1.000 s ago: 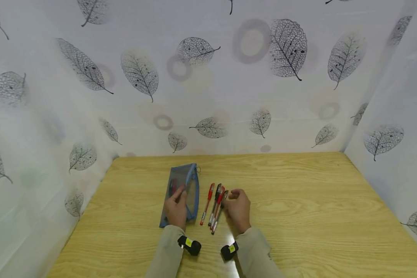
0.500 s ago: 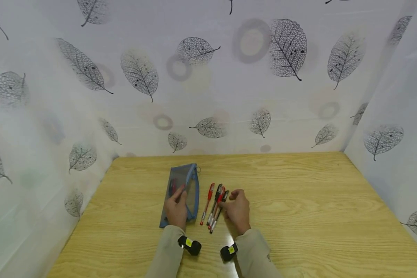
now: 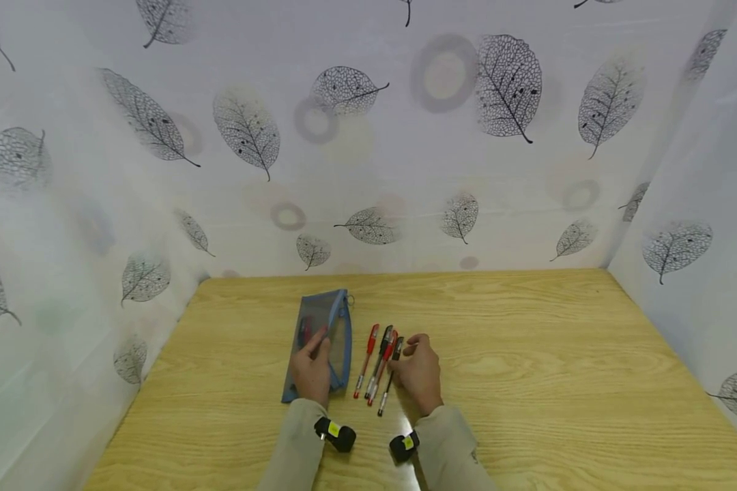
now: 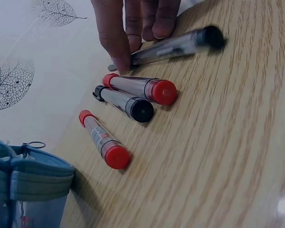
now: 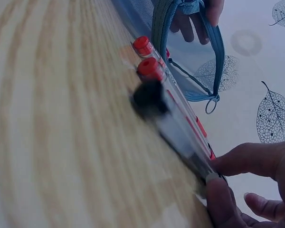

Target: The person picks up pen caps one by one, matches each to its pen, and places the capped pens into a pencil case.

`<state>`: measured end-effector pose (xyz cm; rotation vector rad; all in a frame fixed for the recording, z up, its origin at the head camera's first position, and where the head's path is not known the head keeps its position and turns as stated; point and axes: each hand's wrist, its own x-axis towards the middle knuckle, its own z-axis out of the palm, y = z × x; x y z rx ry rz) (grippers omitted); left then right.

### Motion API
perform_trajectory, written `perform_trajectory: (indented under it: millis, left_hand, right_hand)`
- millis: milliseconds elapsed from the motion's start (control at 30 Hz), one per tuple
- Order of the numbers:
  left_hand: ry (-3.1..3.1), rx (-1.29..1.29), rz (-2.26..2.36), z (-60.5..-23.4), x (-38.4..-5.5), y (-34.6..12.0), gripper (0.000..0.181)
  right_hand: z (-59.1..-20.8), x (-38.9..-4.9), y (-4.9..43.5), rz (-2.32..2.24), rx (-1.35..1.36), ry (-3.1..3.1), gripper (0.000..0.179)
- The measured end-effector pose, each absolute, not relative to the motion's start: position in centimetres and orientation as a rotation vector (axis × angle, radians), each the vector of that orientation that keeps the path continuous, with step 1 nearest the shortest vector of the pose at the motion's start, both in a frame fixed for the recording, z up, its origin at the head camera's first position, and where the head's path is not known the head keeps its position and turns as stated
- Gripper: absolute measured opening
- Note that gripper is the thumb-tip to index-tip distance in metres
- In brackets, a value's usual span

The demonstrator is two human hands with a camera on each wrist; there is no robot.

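My left hand (image 3: 310, 372) grips a see-through mesh pencil pouch (image 3: 347, 354) with blue edging, its thumb and finger at the mouth, which gapes to the right. Through the mesh a few dark and pink items show. The thumb and forefinger of my right hand (image 3: 422, 374) pinch a black gel pen (image 4: 173, 50) near its capped end; its other end looks blurred in both wrist views. Just left of it lie a red pen (image 4: 140, 88) and another black pen (image 4: 126, 102), side by side. A second red pen (image 3: 369, 349) lies slightly apart, nearer the pouch.
All of this is on a wood-grain table (image 3: 528, 354). A pale leaf-printed curtain (image 3: 405, 170) stands along the back and both sides. A small metal ring (image 3: 351, 300) hangs at the pouch's far corner.
My right fingers have closed on the rightmost black pen, and its near end has swung right, away from the others. My left hand and the pouch have stayed put.
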<state>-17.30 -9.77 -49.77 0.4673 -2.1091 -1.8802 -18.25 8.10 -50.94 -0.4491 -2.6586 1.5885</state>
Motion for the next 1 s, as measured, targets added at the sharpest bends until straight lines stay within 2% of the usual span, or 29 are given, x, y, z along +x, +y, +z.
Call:
perform_trajectory:
  millis: [567, 1000]
  left_hand:
    - [-2.103, 0.492, -1.894, -49.63, -17.15, -9.76, 0.028]
    - [-2.106, 0.501, -1.882, -49.67, -17.26, -9.64, 0.027]
  right_hand:
    - [-50.93, -18.06, 8.47, 1.559, -0.419, -2.681, 0.034]
    - [-50.95, -18.00, 8.89, 1.660, -0.443, -2.582, 0.039]
